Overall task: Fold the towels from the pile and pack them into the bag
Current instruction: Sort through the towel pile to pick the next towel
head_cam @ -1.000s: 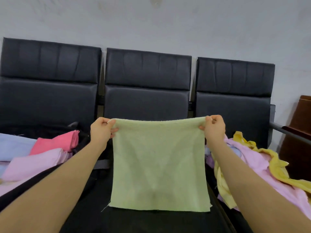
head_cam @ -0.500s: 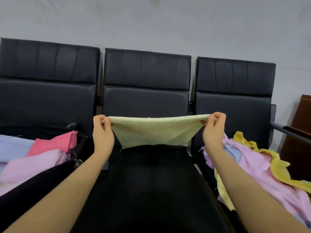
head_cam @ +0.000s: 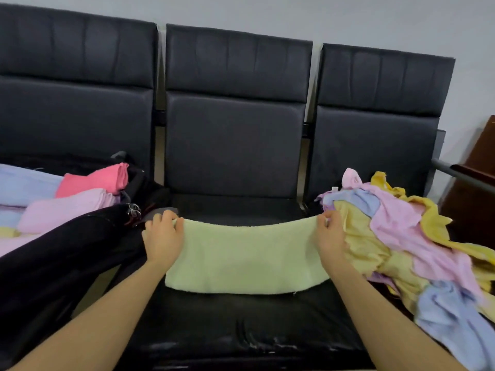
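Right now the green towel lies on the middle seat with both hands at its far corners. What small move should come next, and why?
Probably bring the two ends together for a second fold. The green towel lies flat as a wide band on the middle seat, the left hand and right hand each grip a far corner, and it looks too wide beside the folded towels on the left.

A row of three black padded seats [head_cam: 235,145] stands against a pale wall. On the middle seat lies a light green towel [head_cam: 243,257], folded flat. The right seat carries a loose pile of pink, yellow and blue towels [head_cam: 407,245]. The left seat carries a black bag [head_cam: 53,253] with folded towels [head_cam: 67,207] in it.
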`<control>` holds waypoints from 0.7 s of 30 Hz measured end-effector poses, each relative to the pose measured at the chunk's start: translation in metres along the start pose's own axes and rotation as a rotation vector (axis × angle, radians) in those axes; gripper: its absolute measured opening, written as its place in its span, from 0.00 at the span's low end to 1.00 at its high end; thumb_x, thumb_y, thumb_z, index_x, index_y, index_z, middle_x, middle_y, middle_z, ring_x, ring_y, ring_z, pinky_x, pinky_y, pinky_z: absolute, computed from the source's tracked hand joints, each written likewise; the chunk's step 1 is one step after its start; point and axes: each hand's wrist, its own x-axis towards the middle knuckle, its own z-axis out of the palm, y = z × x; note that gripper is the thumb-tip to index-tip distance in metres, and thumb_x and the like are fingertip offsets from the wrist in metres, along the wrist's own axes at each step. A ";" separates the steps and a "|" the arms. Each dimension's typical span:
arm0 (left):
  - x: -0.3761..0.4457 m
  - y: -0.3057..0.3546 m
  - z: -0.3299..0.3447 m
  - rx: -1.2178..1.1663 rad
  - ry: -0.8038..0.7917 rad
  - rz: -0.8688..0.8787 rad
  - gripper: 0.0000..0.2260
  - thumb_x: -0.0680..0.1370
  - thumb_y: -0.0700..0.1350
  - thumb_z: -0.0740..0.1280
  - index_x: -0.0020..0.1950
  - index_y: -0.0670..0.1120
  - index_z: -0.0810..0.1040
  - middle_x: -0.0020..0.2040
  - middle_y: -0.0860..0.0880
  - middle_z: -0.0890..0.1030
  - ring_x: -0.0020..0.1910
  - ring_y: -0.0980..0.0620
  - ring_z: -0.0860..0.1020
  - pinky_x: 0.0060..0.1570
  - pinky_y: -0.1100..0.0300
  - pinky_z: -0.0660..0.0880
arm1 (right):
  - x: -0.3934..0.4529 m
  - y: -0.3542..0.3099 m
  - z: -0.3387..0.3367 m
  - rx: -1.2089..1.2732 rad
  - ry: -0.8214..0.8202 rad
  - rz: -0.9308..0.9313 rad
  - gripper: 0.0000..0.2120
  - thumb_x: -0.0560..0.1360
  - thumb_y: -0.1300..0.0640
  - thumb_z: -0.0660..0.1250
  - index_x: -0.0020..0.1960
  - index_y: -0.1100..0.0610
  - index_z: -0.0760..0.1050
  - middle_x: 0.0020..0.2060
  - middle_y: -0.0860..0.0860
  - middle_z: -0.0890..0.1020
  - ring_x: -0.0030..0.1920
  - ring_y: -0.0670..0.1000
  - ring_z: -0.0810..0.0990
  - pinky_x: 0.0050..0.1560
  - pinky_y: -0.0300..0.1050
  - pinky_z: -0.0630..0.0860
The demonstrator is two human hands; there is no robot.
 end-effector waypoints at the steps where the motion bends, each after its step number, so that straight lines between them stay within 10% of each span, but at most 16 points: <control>1: 0.000 -0.002 0.005 0.062 -0.026 -0.002 0.10 0.81 0.46 0.59 0.55 0.40 0.75 0.56 0.39 0.75 0.56 0.37 0.70 0.55 0.46 0.65 | 0.001 0.004 0.002 -0.044 -0.016 0.012 0.04 0.80 0.57 0.54 0.47 0.51 0.67 0.44 0.55 0.75 0.52 0.59 0.72 0.65 0.59 0.63; 15: 0.039 -0.020 0.059 0.306 0.031 0.239 0.05 0.75 0.41 0.70 0.44 0.39 0.77 0.42 0.40 0.76 0.44 0.37 0.74 0.46 0.42 0.69 | 0.036 0.037 0.043 -0.328 -0.008 -0.233 0.05 0.81 0.60 0.54 0.47 0.55 0.65 0.35 0.52 0.75 0.38 0.56 0.71 0.52 0.53 0.67; 21: 0.053 -0.017 0.073 0.432 0.001 0.290 0.09 0.72 0.41 0.74 0.46 0.37 0.78 0.45 0.38 0.79 0.44 0.36 0.77 0.43 0.42 0.73 | 0.056 0.031 0.058 -0.463 -0.063 -0.291 0.08 0.82 0.56 0.54 0.54 0.58 0.71 0.44 0.54 0.78 0.47 0.58 0.77 0.52 0.53 0.68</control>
